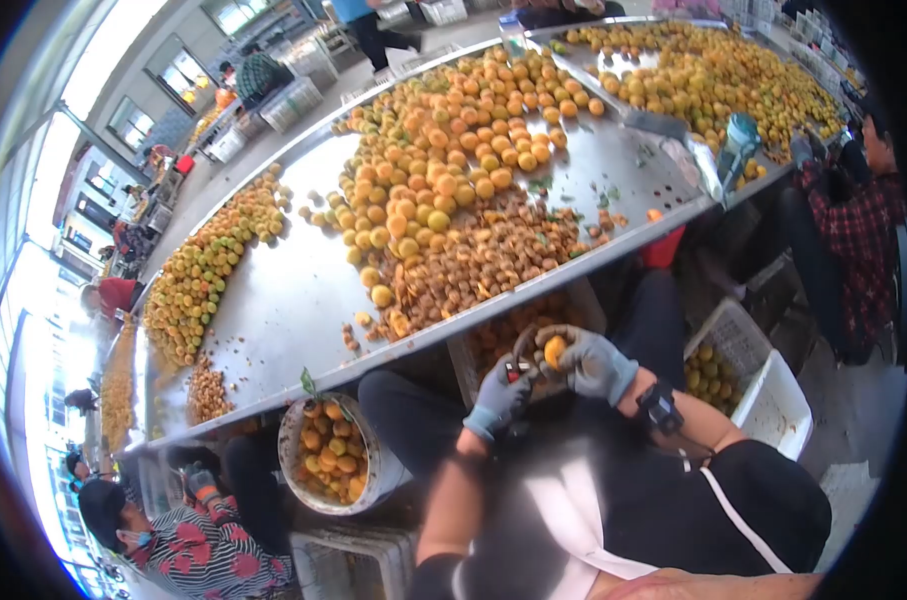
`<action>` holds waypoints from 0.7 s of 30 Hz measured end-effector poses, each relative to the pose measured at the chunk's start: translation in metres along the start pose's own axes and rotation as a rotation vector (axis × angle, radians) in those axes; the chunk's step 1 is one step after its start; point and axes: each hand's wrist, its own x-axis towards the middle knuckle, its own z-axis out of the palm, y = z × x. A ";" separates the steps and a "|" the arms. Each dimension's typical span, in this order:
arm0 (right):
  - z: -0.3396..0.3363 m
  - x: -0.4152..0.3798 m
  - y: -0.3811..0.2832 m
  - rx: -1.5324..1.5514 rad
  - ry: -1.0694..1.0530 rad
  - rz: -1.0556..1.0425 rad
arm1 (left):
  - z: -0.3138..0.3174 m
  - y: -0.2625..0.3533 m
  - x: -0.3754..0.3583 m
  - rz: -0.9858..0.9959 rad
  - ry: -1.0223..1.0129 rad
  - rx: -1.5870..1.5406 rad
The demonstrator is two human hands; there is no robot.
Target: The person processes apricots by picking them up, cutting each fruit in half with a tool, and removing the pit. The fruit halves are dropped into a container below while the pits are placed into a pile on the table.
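Note:
My right hand [595,366], in a grey glove, is closed around a yellow-orange apricot [554,350]. Close beside it, my gloved left hand [497,398] grips a small dark tool with a red part [516,371]; its exact kind I cannot tell. Both hands are over my lap, just below the near rim of the metal table. Beneath them a crate [465,358] holds orange fruit pieces, partly hidden by my hands. Past the rim lies a heap of brown apricot stones [463,270], with whole apricots [423,190] piled behind it.
A white bucket of apricots [291,440] stands left of my legs, a white crate [788,405] to the right. The metal table [273,335] bears more fruit and a teal-topped bottle [739,140]. Co-workers sit at the left [208,545] and right [858,240].

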 end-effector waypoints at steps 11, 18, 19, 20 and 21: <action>0.030 -0.034 0.021 -0.335 -0.177 0.261 | 0.015 0.046 -0.015 0.185 -0.035 -0.384; 0.020 -0.020 0.039 -0.138 -0.180 0.448 | 0.008 0.044 -0.021 0.300 -0.208 -0.628; 0.021 -0.021 0.037 -0.204 -0.171 0.415 | 0.009 0.042 -0.018 0.297 -0.199 -0.634; 0.021 -0.021 0.038 -0.269 -0.140 0.366 | 0.010 0.039 -0.015 0.353 -0.124 -0.591; 0.021 -0.022 0.038 -0.335 -0.109 0.314 | 0.013 0.035 -0.012 0.410 -0.052 -0.546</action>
